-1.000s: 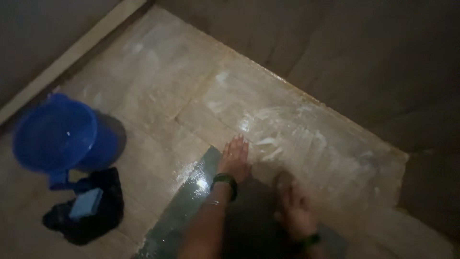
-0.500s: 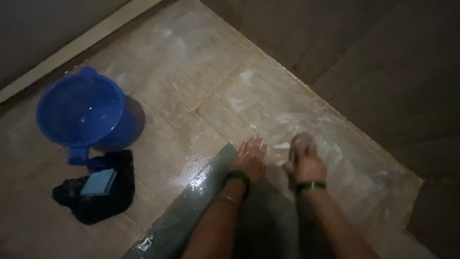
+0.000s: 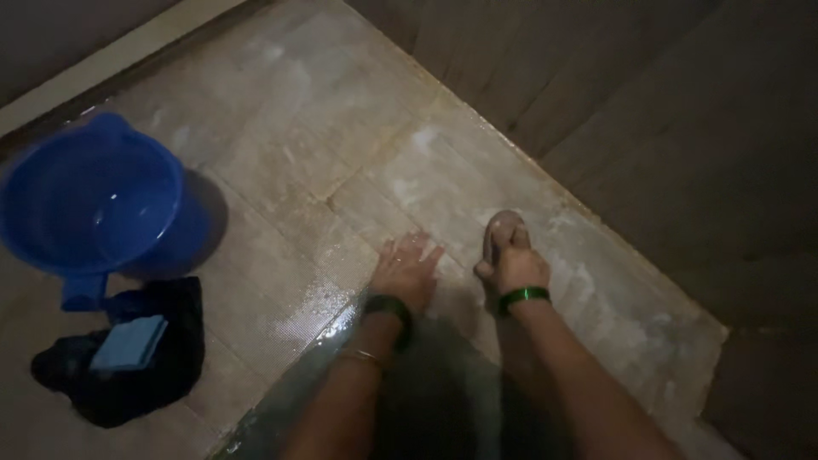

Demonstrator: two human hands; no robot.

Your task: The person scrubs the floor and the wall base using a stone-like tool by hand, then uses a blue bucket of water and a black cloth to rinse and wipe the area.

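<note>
While pressed palm-down with fingers spread on the wet tiled floor (image 3: 281,170), left hand (image 3: 406,271) holding nothing, just left of right hand (image 3: 511,260), closed around a small brownish scrubbing pad (image 3: 501,227) whose long axis runs away from the wrist toward the far wall edge of the floor. Pad directly under and ahead of the right fingers, touching soapy white smears; right hand nearer it. Well apart toward the left edge: blue bucket (image 3: 89,204), dark cloth (image 3: 128,366) carrying a light blue sponge (image 3: 129,342).
</note>
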